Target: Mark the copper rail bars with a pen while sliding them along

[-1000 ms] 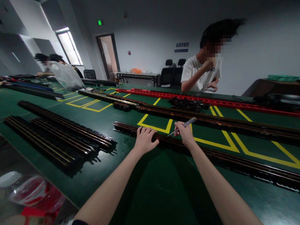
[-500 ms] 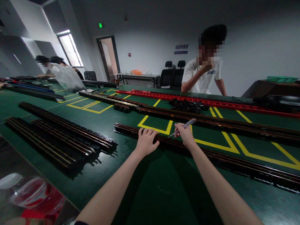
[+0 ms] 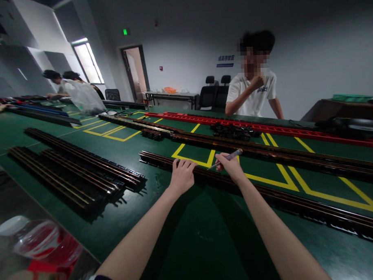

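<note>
Extends left forearm (image 3: 147, 231) and right forearm (image 3: 275, 222) forward, both bare, converging toward the hands. Holds left hand (image 3: 183, 173) palm down, with fingers (image 3: 184, 162) bent at the knuckles and directed forward. Holds right hand (image 3: 231, 166) closed in a pen-like grip, digits drawn together ahead of the palm. Sets both hands near each other, not touching, at roughly equal reach, with the left wrist (image 3: 174, 192) and right wrist (image 3: 241, 180) angled inward.

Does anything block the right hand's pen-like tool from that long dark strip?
Nothing visible: the tool has its tip at the strip, contact unclear. The left hand rests left of the tip, not between.
</note>
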Demonstrator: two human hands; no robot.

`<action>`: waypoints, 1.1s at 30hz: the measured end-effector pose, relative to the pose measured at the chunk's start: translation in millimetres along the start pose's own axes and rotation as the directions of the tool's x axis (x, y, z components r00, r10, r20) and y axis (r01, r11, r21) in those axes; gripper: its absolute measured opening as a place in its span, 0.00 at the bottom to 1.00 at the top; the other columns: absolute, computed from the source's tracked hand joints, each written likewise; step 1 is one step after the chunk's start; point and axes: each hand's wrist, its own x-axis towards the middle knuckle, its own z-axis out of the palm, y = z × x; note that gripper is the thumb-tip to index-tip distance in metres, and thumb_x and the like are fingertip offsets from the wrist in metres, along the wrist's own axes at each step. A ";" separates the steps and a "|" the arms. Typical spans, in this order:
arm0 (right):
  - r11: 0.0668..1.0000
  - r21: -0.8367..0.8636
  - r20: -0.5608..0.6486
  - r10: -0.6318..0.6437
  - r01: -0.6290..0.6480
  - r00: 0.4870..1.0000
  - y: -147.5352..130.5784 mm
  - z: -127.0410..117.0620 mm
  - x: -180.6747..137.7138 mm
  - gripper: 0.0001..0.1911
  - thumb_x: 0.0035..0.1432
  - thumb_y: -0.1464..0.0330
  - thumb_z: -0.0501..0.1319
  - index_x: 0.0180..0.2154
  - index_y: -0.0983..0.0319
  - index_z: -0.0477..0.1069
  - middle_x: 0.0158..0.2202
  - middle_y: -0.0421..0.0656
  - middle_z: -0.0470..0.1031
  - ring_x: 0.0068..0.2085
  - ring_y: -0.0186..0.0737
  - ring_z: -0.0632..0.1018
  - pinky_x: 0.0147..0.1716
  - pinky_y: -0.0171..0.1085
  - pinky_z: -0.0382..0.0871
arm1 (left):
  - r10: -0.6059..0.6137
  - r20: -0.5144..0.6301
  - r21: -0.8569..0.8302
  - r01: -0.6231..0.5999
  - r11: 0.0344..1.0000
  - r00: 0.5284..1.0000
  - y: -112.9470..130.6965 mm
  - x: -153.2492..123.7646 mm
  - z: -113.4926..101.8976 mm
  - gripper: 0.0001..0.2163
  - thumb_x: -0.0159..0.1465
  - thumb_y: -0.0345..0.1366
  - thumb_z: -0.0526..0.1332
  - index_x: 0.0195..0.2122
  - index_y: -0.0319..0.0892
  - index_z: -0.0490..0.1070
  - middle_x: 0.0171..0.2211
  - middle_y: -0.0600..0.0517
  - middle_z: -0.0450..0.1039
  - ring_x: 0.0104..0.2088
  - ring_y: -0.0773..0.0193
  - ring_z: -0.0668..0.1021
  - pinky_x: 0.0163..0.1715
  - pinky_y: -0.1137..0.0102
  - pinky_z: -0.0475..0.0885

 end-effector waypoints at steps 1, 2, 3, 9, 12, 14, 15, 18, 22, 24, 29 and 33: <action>1.000 -0.006 0.009 0.004 -0.004 1.000 0.3 -0.2 0.0 0.15 0.45 0.61 0.61 0.15 0.62 0.67 0.10 0.36 0.65 0.14 0.29 0.68 0.16 0.28 0.61 | -0.013 0.000 0.004 0.013 1.000 1.000 0.2 0.1 -0.6 0.17 0.58 0.25 0.52 0.45 0.46 0.70 0.45 0.51 0.74 0.49 0.56 0.70 0.56 0.55 0.54; 1.000 -0.009 0.017 0.008 -0.008 1.000 0.6 -0.1 0.0 0.15 0.45 0.61 0.62 0.15 0.62 0.67 0.10 0.36 0.65 0.14 0.29 0.68 0.16 0.28 0.61 | -0.029 0.000 0.007 0.029 1.000 1.000 0.3 0.3 -1.2 0.17 0.57 0.24 0.52 0.45 0.46 0.71 0.45 0.51 0.75 0.49 0.56 0.70 0.56 0.55 0.55; 1.000 -0.011 0.023 0.011 -0.011 1.000 0.9 0.5 -0.1 0.15 0.45 0.61 0.62 0.15 0.62 0.67 0.10 0.36 0.65 0.14 0.29 0.68 0.16 0.28 0.61 | -0.048 0.001 0.010 0.048 0.999 0.999 0.5 0.6 -1.7 0.18 0.57 0.23 0.52 0.45 0.46 0.71 0.44 0.51 0.75 0.49 0.56 0.70 0.56 0.55 0.55; 1.000 -0.017 0.037 -0.001 0.002 0.999 0.1 6.7 -1.7 0.14 0.46 0.60 0.62 0.17 0.62 0.68 0.11 0.37 0.66 0.15 0.29 0.69 0.16 0.28 0.61 | -0.120 0.001 0.020 0.120 0.993 0.993 0.6 2.2 -3.5 0.19 0.56 0.21 0.51 0.44 0.46 0.72 0.44 0.51 0.74 0.50 0.55 0.70 0.57 0.55 0.55; 1.000 0.005 0.045 -0.015 0.015 0.999 0.1 7.1 -2.2 0.15 0.46 0.58 0.62 0.17 0.62 0.68 0.11 0.37 0.67 0.15 0.29 0.69 0.16 0.28 0.61 | -0.150 -0.001 0.010 0.150 0.989 0.989 -0.5 2.4 -3.4 0.19 0.55 0.21 0.51 0.43 0.46 0.72 0.44 0.50 0.74 0.50 0.54 0.70 0.58 0.55 0.54; 0.999 0.026 0.043 -0.020 0.019 0.999 0.8 6.0 -2.2 0.16 0.45 0.58 0.63 0.17 0.62 0.68 0.11 0.37 0.66 0.15 0.29 0.69 0.16 0.28 0.61 | -0.163 -0.001 -0.003 0.163 0.987 0.987 -2.2 2.3 -2.4 0.20 0.55 0.20 0.50 0.43 0.46 0.71 0.44 0.50 0.74 0.50 0.55 0.69 0.58 0.56 0.54; 0.999 0.038 0.043 -0.018 0.016 0.999 1.1 5.2 -2.2 0.16 0.45 0.57 0.63 0.17 0.62 0.68 0.11 0.37 0.66 0.15 0.29 0.69 0.15 0.28 0.61 | -0.163 0.003 -0.015 0.163 0.987 0.987 -3.4 2.2 -1.6 0.20 0.55 0.20 0.50 0.43 0.47 0.71 0.44 0.51 0.74 0.50 0.56 0.69 0.58 0.56 0.54; 0.997 0.083 0.047 0.004 -0.008 0.999 1.6 2.6 -2.5 0.17 0.43 0.56 0.64 0.16 0.62 0.68 0.11 0.37 0.66 0.15 0.29 0.69 0.15 0.28 0.61 | -0.149 0.029 -0.062 0.150 0.987 0.988 -7.3 2.2 1.3 0.21 0.55 0.19 0.49 0.44 0.47 0.71 0.44 0.51 0.74 0.50 0.57 0.69 0.58 0.57 0.54; 0.992 0.125 0.043 0.021 -0.027 0.999 1.2 1.0 -3.0 0.18 0.40 0.55 0.66 0.16 0.63 0.67 0.11 0.37 0.66 0.14 0.28 0.68 0.15 0.28 0.61 | -0.139 0.054 -0.096 0.144 0.985 0.989 -10.1 2.5 3.4 0.22 0.54 0.19 0.49 0.44 0.46 0.71 0.44 0.50 0.74 0.50 0.58 0.69 0.57 0.57 0.55; 0.991 0.130 0.036 0.021 -0.025 0.999 1.1 1.0 -3.1 0.18 0.40 0.55 0.66 0.16 0.63 0.67 0.10 0.37 0.66 0.14 0.28 0.68 0.15 0.28 0.61 | -0.135 0.056 -0.095 0.140 0.986 0.989 -10.0 2.5 3.2 0.22 0.54 0.19 0.49 0.43 0.46 0.71 0.43 0.50 0.74 0.50 0.58 0.69 0.57 0.57 0.55; 0.991 0.136 0.028 0.009 -0.013 1.000 1.3 1.0 -2.8 0.18 0.42 0.57 0.65 0.15 0.62 0.66 0.10 0.37 0.65 0.14 0.29 0.68 0.14 0.28 0.62 | -0.138 0.061 -0.089 0.143 0.986 0.989 -9.2 2.3 2.1 0.22 0.54 0.19 0.49 0.43 0.46 0.71 0.44 0.50 0.74 0.50 0.57 0.69 0.57 0.57 0.55; 0.991 0.135 0.021 0.003 -0.006 1.000 2.4 1.6 -2.0 0.16 0.42 0.59 0.64 0.15 0.62 0.66 0.10 0.37 0.65 0.14 0.29 0.68 0.14 0.28 0.63 | -0.138 0.062 -0.088 0.143 0.986 0.989 -9.8 2.3 2.4 0.21 0.55 0.19 0.48 0.43 0.46 0.71 0.43 0.50 0.74 0.50 0.57 0.69 0.57 0.57 0.55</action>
